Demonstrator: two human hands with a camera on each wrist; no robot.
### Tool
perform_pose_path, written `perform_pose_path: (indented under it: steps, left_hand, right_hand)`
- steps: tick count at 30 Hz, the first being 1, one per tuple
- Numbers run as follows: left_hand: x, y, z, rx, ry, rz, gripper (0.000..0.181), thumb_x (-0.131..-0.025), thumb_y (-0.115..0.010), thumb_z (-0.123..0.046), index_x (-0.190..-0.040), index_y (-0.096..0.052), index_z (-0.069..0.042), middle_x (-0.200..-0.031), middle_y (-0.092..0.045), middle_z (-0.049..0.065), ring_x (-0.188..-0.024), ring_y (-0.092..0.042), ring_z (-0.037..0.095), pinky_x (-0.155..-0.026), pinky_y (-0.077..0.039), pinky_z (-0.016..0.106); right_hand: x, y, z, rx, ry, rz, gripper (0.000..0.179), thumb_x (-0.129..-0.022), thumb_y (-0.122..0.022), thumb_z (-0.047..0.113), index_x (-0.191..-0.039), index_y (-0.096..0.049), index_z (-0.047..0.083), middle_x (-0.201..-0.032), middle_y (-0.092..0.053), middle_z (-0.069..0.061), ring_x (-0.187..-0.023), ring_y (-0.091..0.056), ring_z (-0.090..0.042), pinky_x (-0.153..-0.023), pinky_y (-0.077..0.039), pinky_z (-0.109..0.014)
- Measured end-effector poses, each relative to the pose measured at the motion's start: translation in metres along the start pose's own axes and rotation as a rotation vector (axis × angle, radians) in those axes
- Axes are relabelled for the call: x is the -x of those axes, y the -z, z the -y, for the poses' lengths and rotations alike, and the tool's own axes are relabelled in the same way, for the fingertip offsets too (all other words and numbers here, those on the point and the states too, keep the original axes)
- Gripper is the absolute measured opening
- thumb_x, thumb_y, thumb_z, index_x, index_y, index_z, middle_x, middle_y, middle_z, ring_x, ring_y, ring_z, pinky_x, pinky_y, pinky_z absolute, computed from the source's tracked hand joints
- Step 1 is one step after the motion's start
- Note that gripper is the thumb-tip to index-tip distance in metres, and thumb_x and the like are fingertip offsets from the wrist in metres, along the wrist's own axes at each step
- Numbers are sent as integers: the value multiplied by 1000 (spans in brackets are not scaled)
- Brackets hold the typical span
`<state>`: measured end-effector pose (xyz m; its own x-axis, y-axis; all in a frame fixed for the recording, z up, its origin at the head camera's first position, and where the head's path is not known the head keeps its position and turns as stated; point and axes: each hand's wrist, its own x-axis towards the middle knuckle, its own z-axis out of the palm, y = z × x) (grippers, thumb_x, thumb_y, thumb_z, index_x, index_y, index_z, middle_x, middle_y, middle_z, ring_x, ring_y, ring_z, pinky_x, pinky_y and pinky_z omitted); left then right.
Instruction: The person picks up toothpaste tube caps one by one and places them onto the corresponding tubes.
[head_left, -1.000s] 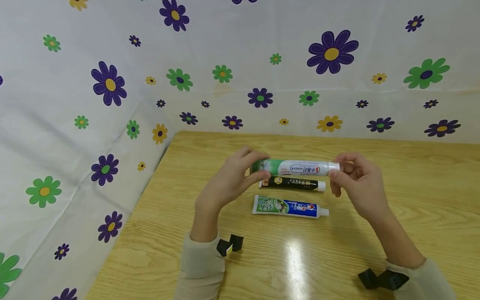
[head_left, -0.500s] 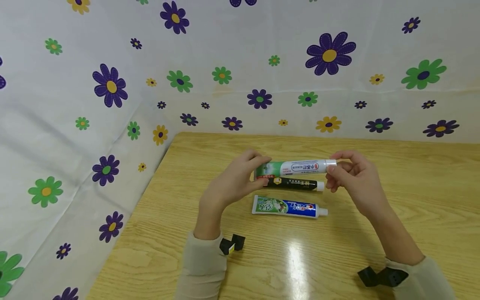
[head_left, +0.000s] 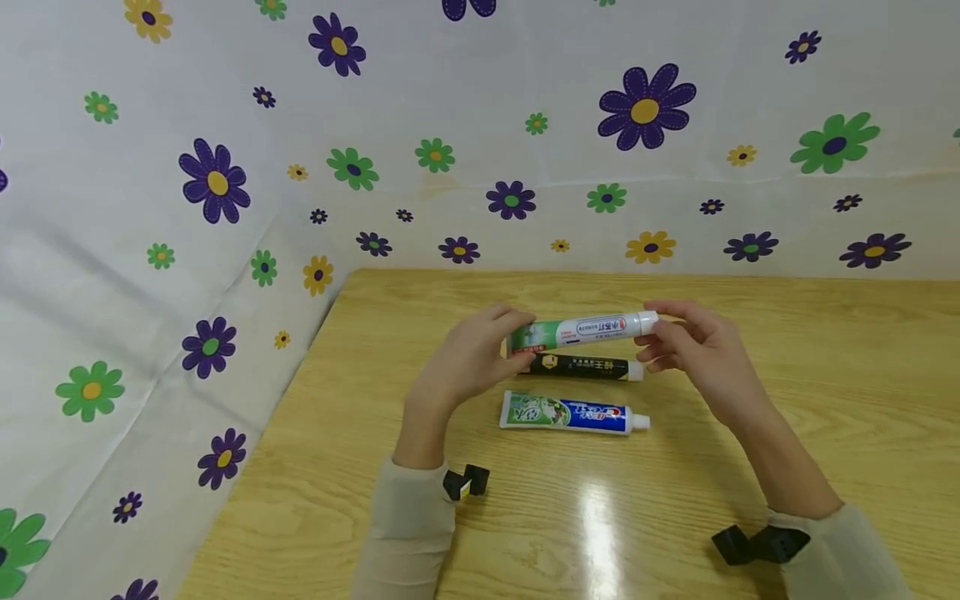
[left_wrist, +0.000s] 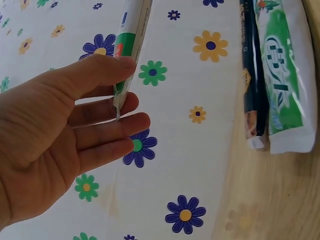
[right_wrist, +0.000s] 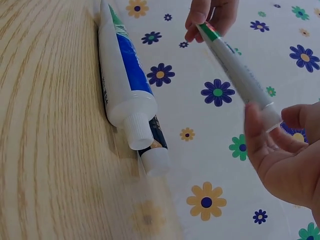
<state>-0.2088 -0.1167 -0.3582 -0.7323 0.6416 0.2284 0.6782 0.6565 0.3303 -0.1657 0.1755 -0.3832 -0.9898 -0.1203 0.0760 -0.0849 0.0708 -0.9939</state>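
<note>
A white and green toothpaste tube is held raised above the table, its cap end tipped slightly up. My left hand pinches its flat green end between thumb and fingers, the other fingers spread below, as the left wrist view shows. At the other end, my right hand holds the white cap between thumb and fingertips. Just below in the head view lies a black toothpaste tube with a white cap. Nearer to me, a blue and green toothpaste tube lies roughly parallel to it, cap to the right.
The wooden table meets a white cloth printed with flowers along its back and left edges. A black wrist camera sits on the left sleeve, another black camera on the right one. Light glares off the table's front.
The held toothpaste tube has tilted, its cap end rising and shifting a little left with the right hand. The left hand has barely moved, and the two lying tubes stay put.
</note>
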Motion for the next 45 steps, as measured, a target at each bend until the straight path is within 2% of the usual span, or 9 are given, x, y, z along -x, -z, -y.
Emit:
perform_pose_path:
  steps: [5,9,12,15,19,24,31,37,45]
  left_hand:
    - [-18,-5,8,-63,48,88,42,-91,-73,-25,-127,-64,-5,-113,-68,6,-91,-63,16,-82,-54,31]
    - [-37,-14,18,-58,77,189,44,-92,-71,-29,-130,-63,-9,-117,-66,4,-94,-61,15,-86,-52,31]
    - [-46,-21,27,-30,91,246,45,-93,-72,-29,-132,-61,-9,-118,-66,4,-95,-61,15,-86,-52,30]
    - [-55,-28,35,12,114,279,44,-93,-72,-27,-131,-61,-8,-118,-66,5,-97,-60,16,-86,-51,30]
    - [-67,-38,46,58,135,302,41,-93,-71,-23,-130,-62,-8,-117,-66,6,-99,-59,16,-88,-50,31]
    - [-79,-48,54,38,142,351,38,-94,-70,-20,-129,-61,-7,-118,-66,6,-102,-59,17,-91,-50,31]
    - [-77,-62,62,41,181,405,39,-95,-68,-18,-131,-58,-6,-121,-62,7,-106,-57,18,-94,-49,31]
    - [-76,-70,67,-44,168,412,42,-96,-67,-23,-134,-58,-8,-126,-60,7,-108,-58,18,-97,-48,32]
    - [-76,-71,70,-118,182,415,46,-96,-67,-28,-138,-57,-12,-136,-58,6,-123,-52,23,-110,-39,38]
  right_hand:
    - [-4,1,5,108,-68,58,54,-107,-43,28,-155,-30,5,-148,-45,-21,-102,-66,-7,-86,-54,-23]
    - [-5,6,3,140,-130,110,57,-108,-40,34,-155,-29,4,-160,-27,-17,-122,-59,-21,-94,-50,-23]
    - [-7,8,-3,109,-155,147,58,-108,-38,37,-154,-31,2,-160,-28,-17,-132,-49,-35,-100,-48,-28]
    - [-10,11,-10,103,-176,162,58,-108,-37,38,-154,-33,2,-157,-32,-20,-134,-46,-40,-99,-49,-30]
    - [-14,13,-16,143,-193,144,59,-108,-36,39,-153,-33,1,-154,-36,-23,-127,-47,-37,-88,-51,-28]
    - [-23,13,-24,170,-243,129,63,-107,-36,43,-152,-34,-1,-151,-36,-26,-121,-47,-35,-83,-51,-26]
    - [-29,12,-38,143,-344,180,66,-107,-34,46,-148,-38,-5,-149,-35,-25,-109,-48,-26,-80,-47,-23]
    - [-32,12,-41,124,-364,190,67,-107,-35,45,-147,-37,-8,-142,-40,-24,-102,-51,-20,-79,-48,-24]
    - [-37,10,-45,173,-387,187,68,-107,-33,46,-146,-38,-9,-143,-42,-25,-109,-52,-25,-77,-48,-23]
